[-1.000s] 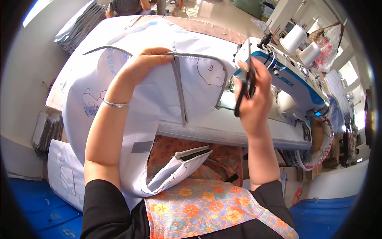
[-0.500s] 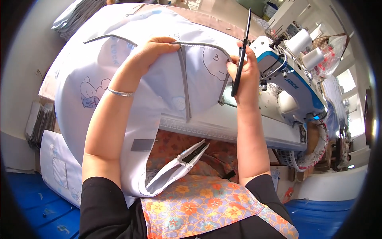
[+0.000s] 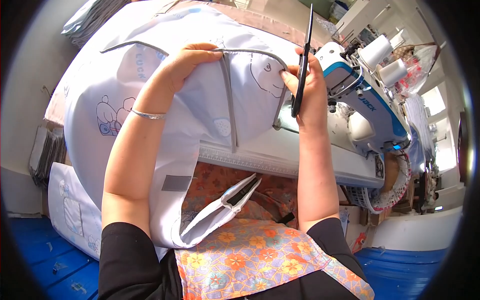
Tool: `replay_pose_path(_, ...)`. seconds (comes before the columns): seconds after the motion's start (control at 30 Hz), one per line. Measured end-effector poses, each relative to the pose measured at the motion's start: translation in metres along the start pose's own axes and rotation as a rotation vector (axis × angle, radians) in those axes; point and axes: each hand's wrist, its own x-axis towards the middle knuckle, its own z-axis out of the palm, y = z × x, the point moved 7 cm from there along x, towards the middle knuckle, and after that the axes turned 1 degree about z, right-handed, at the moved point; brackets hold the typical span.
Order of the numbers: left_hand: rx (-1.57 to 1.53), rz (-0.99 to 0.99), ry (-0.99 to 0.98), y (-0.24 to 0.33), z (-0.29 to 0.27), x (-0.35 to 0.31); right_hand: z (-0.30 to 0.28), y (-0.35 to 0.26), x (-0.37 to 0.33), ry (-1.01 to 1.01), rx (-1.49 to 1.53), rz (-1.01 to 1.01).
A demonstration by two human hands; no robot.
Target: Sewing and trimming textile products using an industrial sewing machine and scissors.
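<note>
Pale white-blue printed fabric (image 3: 190, 110) with grey binding spreads across the sewing table. Along its bound upper edge, my left hand (image 3: 192, 62) pinches the cloth between thumb and fingers. My right hand (image 3: 311, 82) is closed around black scissors (image 3: 301, 82), whose long blade points upward. The thumb and fingertips of that same hand also hold the right corner of the bound edge, beside a line-drawn cartoon face. Between my hands the edge is stretched in a curve. One grey strip (image 3: 227, 100) runs down the cloth from near my left thumb.
Right of my right hand stands a white and blue sewing machine (image 3: 362, 95) with white thread cones (image 3: 377, 52). A ruler strip (image 3: 245, 159) lines the table's front edge. Fabric hangs over my floral apron (image 3: 250, 255). Folded cloth stacks (image 3: 47, 155) stand at left.
Both hands and the stretched cloth edge have shifted slightly up and left in the picture. The scissors stay in my right hand, and both grips remain the same.
</note>
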Motion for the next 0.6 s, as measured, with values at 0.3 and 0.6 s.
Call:
replay_pose_path(0.3,0.025,-0.007,0.047,0.000,-0.003,-0.003,0.001,0.016,0.003,-0.056,-0.053,-0.009)
replay_pose_path(0.6,0.049,0.176,-0.088,0.010,0.007,-0.012,0.002,-0.044,-0.062,-0.090,-0.092,-0.366)
